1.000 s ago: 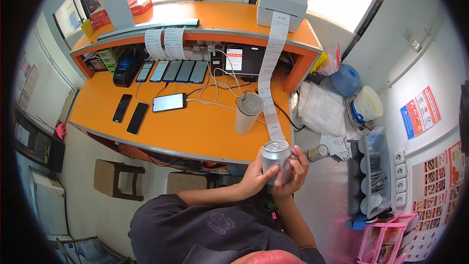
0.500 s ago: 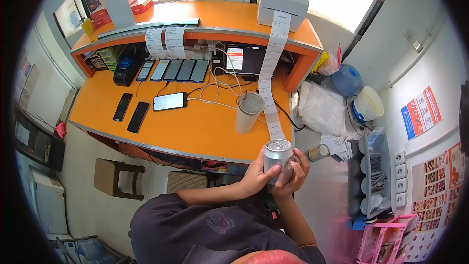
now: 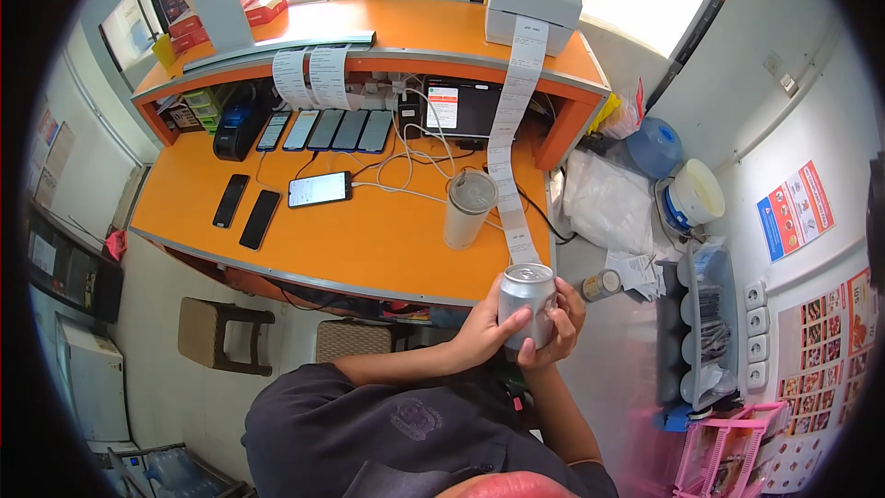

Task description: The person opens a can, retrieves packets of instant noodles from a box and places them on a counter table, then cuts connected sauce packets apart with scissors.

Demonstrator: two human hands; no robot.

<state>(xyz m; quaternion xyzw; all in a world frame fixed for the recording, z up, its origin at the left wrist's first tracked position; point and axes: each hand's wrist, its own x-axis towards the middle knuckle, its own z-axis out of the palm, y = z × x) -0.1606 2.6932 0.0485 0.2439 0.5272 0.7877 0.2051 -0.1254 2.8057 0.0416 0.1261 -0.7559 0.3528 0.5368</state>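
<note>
A silver can (image 3: 527, 300) is held upright between both hands, just off the front edge of the orange desk. My left hand (image 3: 483, 330) is closed around its left side, thumb across the front. Wrapped round the right side is my right hand (image 3: 559, 325), its fingers on the can's wall. The can's top and tab face up; its back is hidden. Just behind the can hangs the lower end of a long paper label strip (image 3: 500, 152). A tall lidded cup (image 3: 469, 212) stands on the desk beyond my hands.
A label printer (image 3: 535, 5) sits on the raised shelf. Several phones (image 3: 320, 189) and tangled cables lie on the orange desk (image 3: 387, 249). Another can (image 3: 601, 285) stands to the right, near a grey cup holder (image 3: 687, 332). Brown stools (image 3: 214, 332) are below the desk.
The can and both hands have shifted very slightly, with the grip kept. Nothing else has visibly moved.
</note>
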